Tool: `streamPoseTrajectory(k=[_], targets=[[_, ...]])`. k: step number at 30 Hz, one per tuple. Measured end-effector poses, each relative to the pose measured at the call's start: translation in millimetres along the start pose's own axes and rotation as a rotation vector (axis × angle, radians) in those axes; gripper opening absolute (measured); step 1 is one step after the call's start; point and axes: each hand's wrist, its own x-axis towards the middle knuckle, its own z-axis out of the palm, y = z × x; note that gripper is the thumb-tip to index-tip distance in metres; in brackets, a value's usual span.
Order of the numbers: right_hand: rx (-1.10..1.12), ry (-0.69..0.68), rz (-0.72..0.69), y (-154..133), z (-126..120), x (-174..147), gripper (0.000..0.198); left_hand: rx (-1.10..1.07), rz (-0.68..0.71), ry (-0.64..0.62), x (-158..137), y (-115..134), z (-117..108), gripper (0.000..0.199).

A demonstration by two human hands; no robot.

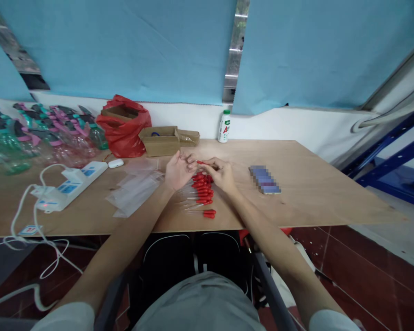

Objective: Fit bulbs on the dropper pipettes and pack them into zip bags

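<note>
My right hand (222,174) pinches a thin piece with a red end (202,162) above the tabletop. Close beside it is my left hand (178,171), palm turned up and fingers curled in near the tip of that piece. Whatever the left fingers hold is too small to make out. Under both hands lies a pile of red-ended, clear-stemmed pieces (203,192) that look like droppers, their stems pointing left. A few of them (209,214) lie apart, closer to the front edge. Left of the pile, clear plastic bags (134,191) are spread in a loose stack.
A phone (265,179) lies at right, and a white bottle (224,126) stands by the wall. Behind my hands are a cardboard box (161,141) and a red bag (124,133). Leftward sit a power strip (72,186) with trailing cables and several spray bottles (37,138).
</note>
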Motion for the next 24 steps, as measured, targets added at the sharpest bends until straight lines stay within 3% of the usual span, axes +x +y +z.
streamPoseTrajectory(k=[8, 14, 17, 24], targets=[[0.227, -0.195, 0.216, -8.4, -5.5, 3.8, 0.047, -0.036, -0.074, 0.051, 4.3, -2.3, -0.3, 0.044], [0.24, -0.256, 0.265, -9.9, -10.5, 4.4, 0.046, -0.025, -0.116, 0.042, 4.6, -1.0, -2.6, 0.044], [0.204, -0.186, 0.235, -2.6, -11.2, 7.7, 0.048, 0.007, -0.084, 0.039, 5.8, -1.1, -2.3, 0.043], [0.061, 0.142, 0.117, 11.7, -10.9, 14.8, 0.052, 0.158, 0.095, -0.021, 7.8, -16.7, 3.2, 0.04]])
